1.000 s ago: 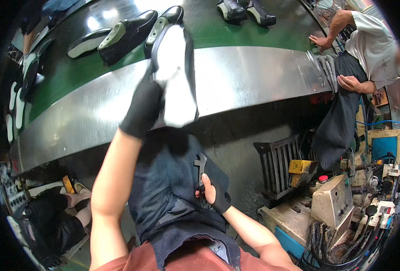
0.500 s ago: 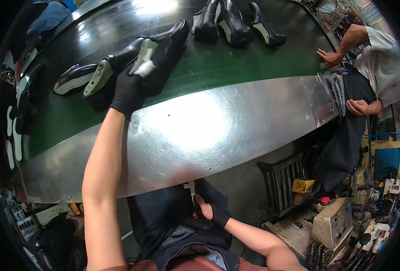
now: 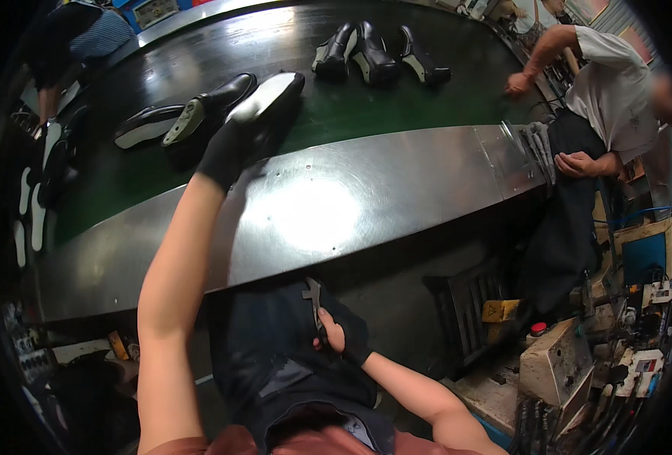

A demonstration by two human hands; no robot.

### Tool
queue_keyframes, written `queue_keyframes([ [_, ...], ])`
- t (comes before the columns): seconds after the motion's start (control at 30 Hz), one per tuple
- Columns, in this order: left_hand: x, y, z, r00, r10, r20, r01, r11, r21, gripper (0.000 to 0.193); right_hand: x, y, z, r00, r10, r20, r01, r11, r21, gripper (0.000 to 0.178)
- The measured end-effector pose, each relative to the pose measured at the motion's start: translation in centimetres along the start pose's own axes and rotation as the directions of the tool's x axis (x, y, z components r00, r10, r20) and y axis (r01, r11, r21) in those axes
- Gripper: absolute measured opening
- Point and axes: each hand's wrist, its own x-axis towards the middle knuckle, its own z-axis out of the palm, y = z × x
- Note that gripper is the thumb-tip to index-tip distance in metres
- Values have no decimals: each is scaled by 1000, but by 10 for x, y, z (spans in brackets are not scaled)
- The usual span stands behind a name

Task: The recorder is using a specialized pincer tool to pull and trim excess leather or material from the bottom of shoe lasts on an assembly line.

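Observation:
Stretched out over the green work surface (image 3: 336, 106), my left hand (image 3: 228, 155), in a black glove, is closed on a black shoe (image 3: 275, 92) whose pale sole faces up. My fingers are partly hidden behind it. Just left of it lie another black shoe with a pale heel part (image 3: 185, 123) and a black shoe with a pale sole (image 3: 150, 129). My right hand (image 3: 337, 331), partly gloved, rests low by my lap. It grips metal pincers (image 3: 312, 297), jaws pointing up.
Several black heeled shoes (image 3: 377, 64) stand farther back. A metal ledge (image 3: 396, 171) runs along the near side. At right sits a co-worker (image 3: 616, 98) beside machinery with a red button (image 3: 538, 328). White sole pieces (image 3: 37, 216) lie at far left, near another person (image 3: 97, 34).
The shoe in my left hand has turned, so its pale sole now shows. My view has shifted slightly. The co-worker's raised hand has lifted and curled.

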Motion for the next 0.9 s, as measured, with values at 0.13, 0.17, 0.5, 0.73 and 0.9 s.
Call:
queue_keyframes([
  [0.13, -203, -21, -33, 983, 81, -165, -77, 997, 28, 48, -13, 40, -16, 988, 116, 104, -124, 990, 71, 44],
  [0.17, -256, -44, -70, 976, -1, -217, -40, 982, -187, 52, -25, 42, -14, 993, 91, 70, -99, 989, 113, 46],
  [0.5, -416, -22, -58, 928, 357, -103, -340, 928, 151, 26, -140, 11, 15, 971, 6, 237, -18, 999, 47, 50],
  [0.73, -391, 8, -20, 995, 92, -27, -93, 995, -30, 46, -174, -7, 35, 841, -275, 465, 288, 957, 45, 54],
  [0.9, -380, -3, -5, 937, 349, 3, -349, 937, 3, 78, -144, -22, 47, 781, -272, 563, 254, 961, 111, 54],
])
